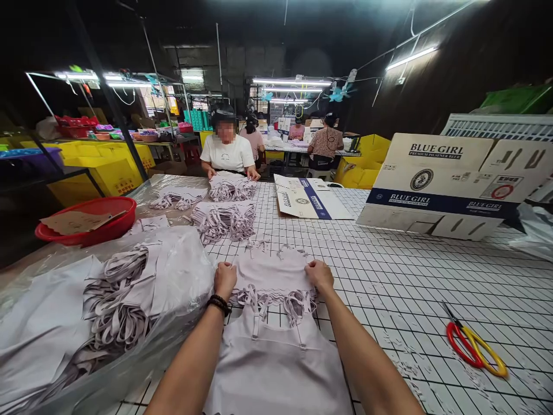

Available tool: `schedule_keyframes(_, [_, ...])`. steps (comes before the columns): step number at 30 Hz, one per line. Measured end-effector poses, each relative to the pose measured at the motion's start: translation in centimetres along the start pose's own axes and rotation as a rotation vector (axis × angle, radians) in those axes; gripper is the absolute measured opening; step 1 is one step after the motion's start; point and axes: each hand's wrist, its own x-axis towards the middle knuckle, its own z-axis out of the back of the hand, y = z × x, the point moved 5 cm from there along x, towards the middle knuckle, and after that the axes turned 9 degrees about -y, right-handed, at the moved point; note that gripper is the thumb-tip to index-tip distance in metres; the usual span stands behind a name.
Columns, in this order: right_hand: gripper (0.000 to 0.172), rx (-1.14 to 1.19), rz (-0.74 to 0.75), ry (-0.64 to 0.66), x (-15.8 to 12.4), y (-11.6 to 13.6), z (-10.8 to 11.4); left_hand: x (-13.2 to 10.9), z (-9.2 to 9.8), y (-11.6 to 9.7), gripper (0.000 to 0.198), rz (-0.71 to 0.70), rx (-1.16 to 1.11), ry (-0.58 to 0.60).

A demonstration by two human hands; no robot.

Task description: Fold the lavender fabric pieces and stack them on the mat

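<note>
**Both hands pressed on pale garment at table edge**

Left hand point(225, 279) and right hand point(319, 274) rest knuckles-up, fingers curled under, on the 2 upper corners of a pale lilac garment point(276, 351). Whether the fingertips pinch cloth or only press it flat cannot be told. The garment lies flat on the gridded white table point(410, 288), between and below the hands, its straps point(270, 300) bunched just under them.

Handling, by judgement: thin, soft, light cloth that will crease and slide on the smooth top; the corners or strap bases are the sound places to hold it.

Left of the left hand, a clear plastic bag point(99, 323) holds stacked pieces of the same cloth. Well right of the right hand lie red-and-yellow scissors point(475, 346). Beyond the hands sit more strap bundles point(224, 222) and a co-worker in a white shirt point(227, 153).

Legible writing: the carton point(444, 184) beyond the right hand reads "BLUE GIRL PREMIUM PILSENER BEER".
</note>
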Motion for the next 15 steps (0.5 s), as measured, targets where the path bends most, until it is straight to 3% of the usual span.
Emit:
schedule_keyframes(8, [0.012, 0.213, -0.130, 0.048, 1.0, -2.2, -0.7, 0.1, -0.4, 0.2, 0.026, 0.024, -0.013, -0.007])
schedule_keyframes(15, [0.016, 0.371, -0.136, 0.092, 0.3, -2.7, -0.7, 0.1, -0.2, -0.1, 0.024, 0.022, 0.000, 0.011])
